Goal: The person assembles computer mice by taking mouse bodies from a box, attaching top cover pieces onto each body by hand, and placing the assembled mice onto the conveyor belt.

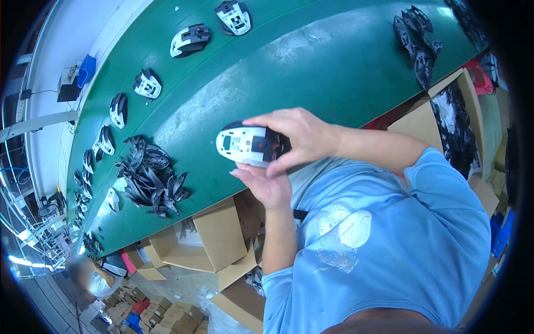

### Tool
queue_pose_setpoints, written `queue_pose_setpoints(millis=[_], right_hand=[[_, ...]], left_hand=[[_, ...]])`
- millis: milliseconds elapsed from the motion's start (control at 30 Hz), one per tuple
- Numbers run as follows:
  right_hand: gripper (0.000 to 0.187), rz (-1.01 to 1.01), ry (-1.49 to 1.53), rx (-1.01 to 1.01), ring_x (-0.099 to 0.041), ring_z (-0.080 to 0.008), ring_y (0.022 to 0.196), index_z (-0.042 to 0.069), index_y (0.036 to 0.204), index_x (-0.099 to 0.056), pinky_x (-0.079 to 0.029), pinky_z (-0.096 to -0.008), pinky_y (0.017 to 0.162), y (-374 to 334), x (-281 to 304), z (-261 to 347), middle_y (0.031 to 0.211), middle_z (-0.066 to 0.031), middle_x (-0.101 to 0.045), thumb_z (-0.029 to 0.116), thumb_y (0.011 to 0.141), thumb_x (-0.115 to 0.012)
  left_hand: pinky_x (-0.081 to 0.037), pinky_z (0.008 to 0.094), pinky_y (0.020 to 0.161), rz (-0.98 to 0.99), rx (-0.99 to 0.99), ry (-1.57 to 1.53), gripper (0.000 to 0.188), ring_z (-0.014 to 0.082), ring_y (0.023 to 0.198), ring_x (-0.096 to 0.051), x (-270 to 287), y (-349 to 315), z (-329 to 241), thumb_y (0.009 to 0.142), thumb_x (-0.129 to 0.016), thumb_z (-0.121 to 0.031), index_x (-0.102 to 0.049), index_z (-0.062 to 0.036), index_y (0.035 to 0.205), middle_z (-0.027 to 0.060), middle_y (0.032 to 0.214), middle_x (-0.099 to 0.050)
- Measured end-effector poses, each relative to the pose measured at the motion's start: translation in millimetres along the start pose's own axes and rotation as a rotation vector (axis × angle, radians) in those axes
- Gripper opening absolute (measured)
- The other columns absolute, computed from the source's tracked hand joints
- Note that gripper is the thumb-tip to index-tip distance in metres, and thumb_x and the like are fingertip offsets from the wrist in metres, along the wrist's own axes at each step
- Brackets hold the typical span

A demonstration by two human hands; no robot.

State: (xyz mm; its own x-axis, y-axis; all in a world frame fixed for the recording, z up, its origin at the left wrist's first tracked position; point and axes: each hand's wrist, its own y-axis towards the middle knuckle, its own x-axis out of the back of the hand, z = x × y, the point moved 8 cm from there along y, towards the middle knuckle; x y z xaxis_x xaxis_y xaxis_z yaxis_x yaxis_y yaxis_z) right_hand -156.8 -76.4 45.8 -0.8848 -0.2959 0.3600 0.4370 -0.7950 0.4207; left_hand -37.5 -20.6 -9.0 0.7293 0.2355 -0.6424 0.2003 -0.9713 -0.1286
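A partly assembled computer mouse (pixel 245 145), with a white slotted plate and black shell, is held above the near edge of the green table. My right hand (pixel 300 133) grips its black end, with the fingers along the far side and the thumb on the near side. From below, my left hand (pixel 264 186) supports the near side of the mouse, its fingers partly hidden under it. To the left on the table lies a heap of black curved plastic parts (pixel 149 177).
Several white-and-black mice (pixel 189 40) stand in a row along the belt of the green table (pixel 322 67). More black plastic parts (pixel 420 44) lie at the far right. Open cardboard boxes (pixel 219 234) stand below the near edge. Another person (pixel 100 281) is at the lower left.
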Motion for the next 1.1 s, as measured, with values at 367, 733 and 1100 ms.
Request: queue_pose_setpoints(millis=[367, 733, 1100], right_hand=[[0.07, 0.53, -0.359, 0.156, -0.056, -0.0341, 0.107, 0.0, 0.13, -0.059, -0.049, -0.0433, 0.097, 46.5, 19.4, -38.4, 0.116, -0.0149, -0.061, 0.031, 0.074, -0.086], [0.063, 0.389, -0.327, 0.105, -0.059, -0.0327, 0.105, 0.001, 0.123, -0.064, -0.051, -0.043, 0.093, 41.4, 26.9, -43.7, 0.11, -0.0129, -0.066, 0.035, 0.074, -0.085], [0.065, 0.35, 0.086, -0.18, -0.066, -0.0273, 0.092, 0.004, 0.124, -0.07, -0.053, -0.0376, 0.084, 73.8, 0.1, -20.3, 0.106, -0.0112, -0.072, 0.033, 0.07, -0.091]], left_hand=[[-0.045, 0.0445, 0.091, 0.531, -0.62, 1.607, 0.075, 0.0351, 0.103, -0.057, -23.2, 69.7, -38.1, 0.066, -0.093, -0.029, -0.061, -0.0011, 0.128, 0.0168, 0.115, -0.063], [-0.045, 0.0391, 0.084, 0.471, -0.628, 1.55, 0.064, 0.0288, 0.093, -0.056, -30.8, 82.2, -38.1, 0.064, -0.094, -0.037, -0.068, -0.0046, 0.113, 0.01, 0.111, -0.066], [-0.046, 0.0455, 0.105, 0.243, -0.349, 0.485, 0.101, 0.0345, 0.131, -0.052, 21.7, 79.0, -71.7, 0.062, -0.097, -0.041, -0.046, -0.0031, 0.141, 0.0262, 0.14, -0.054]])
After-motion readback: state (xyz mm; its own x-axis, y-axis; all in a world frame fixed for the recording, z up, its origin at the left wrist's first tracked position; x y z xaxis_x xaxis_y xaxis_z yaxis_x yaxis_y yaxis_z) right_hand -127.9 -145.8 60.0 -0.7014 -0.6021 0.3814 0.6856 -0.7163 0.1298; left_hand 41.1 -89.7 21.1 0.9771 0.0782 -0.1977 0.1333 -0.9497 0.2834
